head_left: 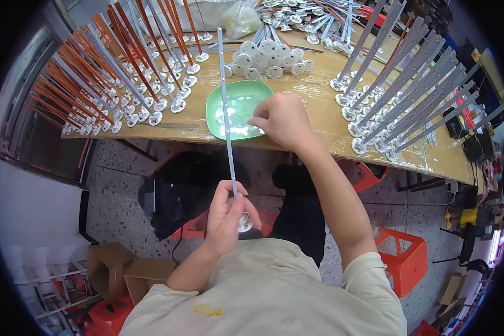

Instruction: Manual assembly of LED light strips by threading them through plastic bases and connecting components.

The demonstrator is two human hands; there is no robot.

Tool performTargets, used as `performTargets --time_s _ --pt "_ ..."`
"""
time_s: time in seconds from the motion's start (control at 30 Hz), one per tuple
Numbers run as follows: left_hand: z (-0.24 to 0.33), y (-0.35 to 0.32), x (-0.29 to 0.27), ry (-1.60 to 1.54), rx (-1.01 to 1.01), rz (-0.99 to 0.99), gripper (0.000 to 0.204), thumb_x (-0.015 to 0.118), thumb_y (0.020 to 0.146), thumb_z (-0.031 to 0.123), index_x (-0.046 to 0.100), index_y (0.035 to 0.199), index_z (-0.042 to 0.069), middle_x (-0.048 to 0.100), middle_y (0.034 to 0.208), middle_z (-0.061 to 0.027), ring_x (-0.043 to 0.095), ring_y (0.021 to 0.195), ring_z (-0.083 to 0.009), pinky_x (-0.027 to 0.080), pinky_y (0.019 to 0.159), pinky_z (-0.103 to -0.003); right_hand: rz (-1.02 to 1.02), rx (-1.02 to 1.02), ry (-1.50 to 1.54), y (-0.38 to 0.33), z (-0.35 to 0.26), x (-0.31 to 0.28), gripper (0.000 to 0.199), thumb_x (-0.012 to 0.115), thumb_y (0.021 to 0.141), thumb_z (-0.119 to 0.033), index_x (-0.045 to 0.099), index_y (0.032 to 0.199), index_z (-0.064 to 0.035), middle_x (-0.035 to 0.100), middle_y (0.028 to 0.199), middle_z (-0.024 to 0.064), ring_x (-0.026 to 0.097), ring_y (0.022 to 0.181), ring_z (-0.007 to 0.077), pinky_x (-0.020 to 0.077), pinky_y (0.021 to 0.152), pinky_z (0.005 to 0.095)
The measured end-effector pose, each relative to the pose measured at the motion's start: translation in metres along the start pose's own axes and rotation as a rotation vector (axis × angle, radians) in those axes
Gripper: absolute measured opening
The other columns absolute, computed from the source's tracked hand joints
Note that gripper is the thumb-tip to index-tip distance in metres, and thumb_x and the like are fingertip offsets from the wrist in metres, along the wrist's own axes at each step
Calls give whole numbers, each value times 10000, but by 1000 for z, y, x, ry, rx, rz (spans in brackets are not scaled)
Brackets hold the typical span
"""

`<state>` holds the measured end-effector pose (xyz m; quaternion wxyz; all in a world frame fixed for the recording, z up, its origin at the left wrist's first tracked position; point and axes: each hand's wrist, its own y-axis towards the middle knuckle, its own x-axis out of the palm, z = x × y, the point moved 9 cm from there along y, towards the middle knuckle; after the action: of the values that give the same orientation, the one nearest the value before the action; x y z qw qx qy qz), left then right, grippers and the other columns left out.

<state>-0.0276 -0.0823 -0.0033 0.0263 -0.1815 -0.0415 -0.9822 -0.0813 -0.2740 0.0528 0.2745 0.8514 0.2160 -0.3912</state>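
My left hand (228,215) is closed around the lower end of a long grey strip (225,95) with small dots along it. A round white base (245,222) shows at the strip's lower end, beside my fingers. The strip points away from me and passes over the left part of a green plastic dish (214,115). Over the dish's right side is my right hand (284,119), its thumb and fingers pinched together. Whatever lies between those fingertips is hidden or too small to name. Small clear or whitish bits (238,120) lie in the dish.
Many strips on round white bases stand upright on the table (179,126): orange-backed strips (112,61) at left, grey strips (409,84) at right. White discs (267,56) are stacked behind the dish. Loose strips (336,25) lie farther back. A red stool (402,263) stands at right.
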Motion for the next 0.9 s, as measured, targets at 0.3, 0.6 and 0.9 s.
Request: performTargets --time_s 0.3,0.6,0.9 --pt "0 0 1 16 0 -5 135 376 1047 194 372 1075 62 626 688 -106 602 605 -144 475 592 -245 53 -136 -29 0 -14 -10 91 712 729 -116 747 793 -62 685 731 152 660 678 337 528 691 391" --pt "6 -2 1 69 24 7 147 366 1047 207 377 1043 60 614 659 -124 594 542 -158 500 547 -251 86 -120 -29 0 -12 -10 213 681 715 -42 726 918 2 686 743 180 684 716 320 539 715 375" --pt "17 -12 5 -3 -17 69 91 496 991 84 448 1036 23 623 735 -87 605 637 -125 496 607 -245 119 43 565 -40 -22 -33 140 691 799 -17 693 922 51 718 797 121 693 700 164 540 629 274"
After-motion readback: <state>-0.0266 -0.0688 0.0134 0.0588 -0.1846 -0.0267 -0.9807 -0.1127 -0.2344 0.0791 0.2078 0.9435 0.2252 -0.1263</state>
